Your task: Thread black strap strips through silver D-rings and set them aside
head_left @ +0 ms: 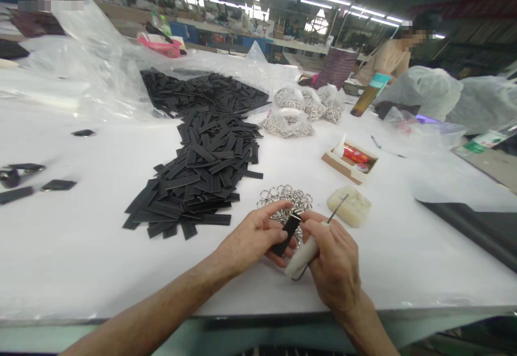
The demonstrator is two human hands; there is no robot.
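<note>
My left hand (264, 232) is closed on a short black strap (287, 233), thumb on top and fingers beneath. A metal ring (296, 216) sits at the strap's upper end. Gripped in my right hand (333, 253) is an awl (302, 256) with a pale, thick handle; its thin metal shaft points up and away to the right. The fingertips of that hand meet the strap's ring end. Just beyond both hands lies a heap of metal rings (285, 197), partly covered by my left fingers. A pale yellowish block (349, 206) rests right of the rings.
A large pile of black straps (202, 167) spreads to the left. Bags of rings (288, 121) stand behind. A small box (350, 159) holds a red tube. Several finished-looking black pieces (58, 185) lie far left. Another person (388, 60) is at the back right.
</note>
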